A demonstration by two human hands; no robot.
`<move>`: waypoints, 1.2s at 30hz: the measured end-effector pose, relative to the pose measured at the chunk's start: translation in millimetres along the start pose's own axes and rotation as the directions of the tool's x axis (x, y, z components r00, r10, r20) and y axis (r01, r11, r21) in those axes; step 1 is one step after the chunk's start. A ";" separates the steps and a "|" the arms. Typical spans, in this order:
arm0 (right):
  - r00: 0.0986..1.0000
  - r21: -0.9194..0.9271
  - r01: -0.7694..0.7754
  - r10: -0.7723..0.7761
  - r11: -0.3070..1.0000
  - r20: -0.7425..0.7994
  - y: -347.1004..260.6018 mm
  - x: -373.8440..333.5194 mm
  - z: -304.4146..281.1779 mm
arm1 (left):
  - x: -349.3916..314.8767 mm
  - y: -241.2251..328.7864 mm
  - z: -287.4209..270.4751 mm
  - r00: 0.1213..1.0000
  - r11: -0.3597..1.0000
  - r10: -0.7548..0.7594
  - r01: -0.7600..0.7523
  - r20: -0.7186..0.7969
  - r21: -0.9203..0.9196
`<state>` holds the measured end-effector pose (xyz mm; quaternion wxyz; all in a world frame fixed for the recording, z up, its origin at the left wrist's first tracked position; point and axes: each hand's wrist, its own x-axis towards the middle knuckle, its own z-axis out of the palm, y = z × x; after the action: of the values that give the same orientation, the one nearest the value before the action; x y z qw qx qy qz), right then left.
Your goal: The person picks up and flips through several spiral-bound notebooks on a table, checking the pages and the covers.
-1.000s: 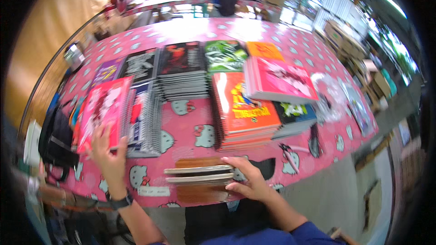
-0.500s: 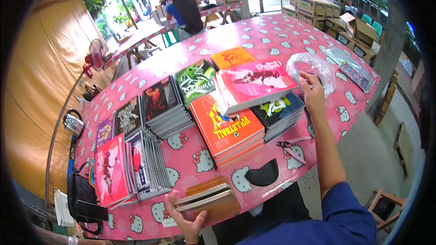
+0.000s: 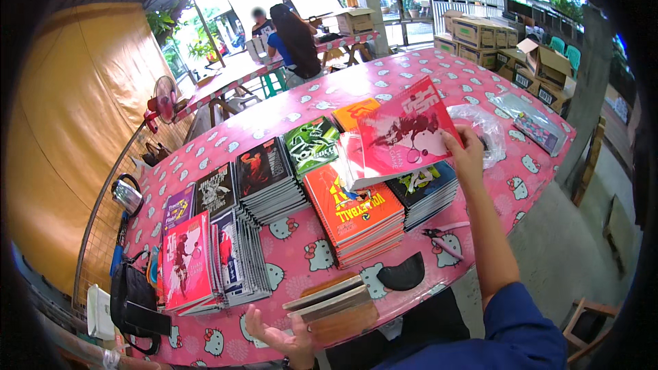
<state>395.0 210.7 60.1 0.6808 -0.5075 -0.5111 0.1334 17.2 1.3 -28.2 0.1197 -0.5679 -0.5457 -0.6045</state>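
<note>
My right hand (image 3: 466, 154) is closed on the right edge of a pink-covered notebook (image 3: 408, 130), which is lifted at a tilt. Beneath it, more pink-covered page sets (image 3: 351, 164) lie across an orange spiral notebook stack (image 3: 356, 209) and a dark notebook stack (image 3: 428, 192). No coil shows on the lifted notebook. My left hand (image 3: 279, 336) rests palm up, fingers apart and empty, near the table's front edge. Beside it stands a wooden block (image 3: 343, 322) with a long slot. To its right are a black curved pad (image 3: 401, 272) and pink-handled pliers (image 3: 445, 240).
Black (image 3: 267, 171), green (image 3: 312, 140) and pink (image 3: 186, 260) spiral notebooks stand in piles at left and centre. Clear plastic (image 3: 483, 133) lies at right. A black bag (image 3: 133, 301) hangs at the left edge. Cardboard boxes (image 3: 480, 34) and two people sit beyond the table.
My right hand has gone from beside the clear plastic to the pink pile and raised the top notebook. My left hand has come off the wooden block, and the view has shifted.
</note>
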 end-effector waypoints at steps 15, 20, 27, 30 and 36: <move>0.779 0.417 -0.493 0.174 0.764 0.602 -68.7 -228.7 18.5 | 67.4 27.9 -23.8 0.861 0.659 -0.262 0.490 0.437 -0.571; 0.659 0.240 -0.493 0.179 0.836 0.730 -51.4 -248.7 27.2 | 50.4 -5.1 -29.9 0.842 0.818 -0.263 0.453 0.471 -0.354; 0.589 0.239 -0.632 0.256 0.738 0.767 -43.1 -258.6 29.6 | 47.7 -15.9 -35.5 0.708 0.890 -0.433 0.436 0.558 0.137; 0.720 0.352 -0.448 0.098 0.822 0.687 -54.0 -243.4 37.5 | 49.9 -7.0 -24.3 0.887 0.777 -0.310 0.444 0.342 -0.447; 0.812 0.314 -0.200 -0.022 0.928 0.583 -54.0 -223.1 41.5 | 59.6 6.4 -13.2 0.875 0.632 -0.328 0.483 0.356 -0.605</move>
<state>243.7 53.2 -21.8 0.5678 -0.3332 -0.6348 0.4045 -4.7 16.7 27.0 -0.2942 -0.4942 -0.4105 -0.7076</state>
